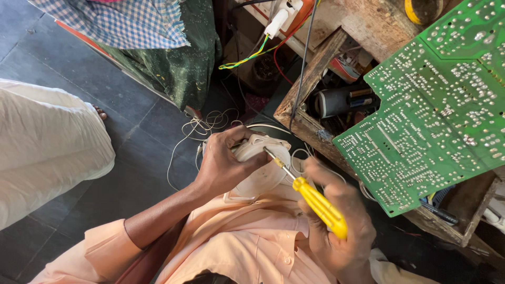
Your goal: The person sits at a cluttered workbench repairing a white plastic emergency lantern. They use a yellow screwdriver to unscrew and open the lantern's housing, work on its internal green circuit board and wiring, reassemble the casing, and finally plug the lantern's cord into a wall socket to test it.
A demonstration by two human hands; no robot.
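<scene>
My left hand [225, 163] grips a white plastic device [261, 171] with a round body, held over my lap. My right hand [336, 221] is closed around a yellow-handled screwdriver [318, 202]; its metal shaft points up-left and the tip rests on the top of the white device, close to my left fingers. Thin white wires [202, 126] trail from the device toward the floor. My peach shirt [247, 247] fills the bottom of the view.
A large green circuit board [436, 105] lies solder side up on a wooden crate [310, 79] holding parts at right. Green-yellow and red wires [252, 55] hang from a white plug above. Another person's white garment [47, 142] and toes are at left on dark tiles.
</scene>
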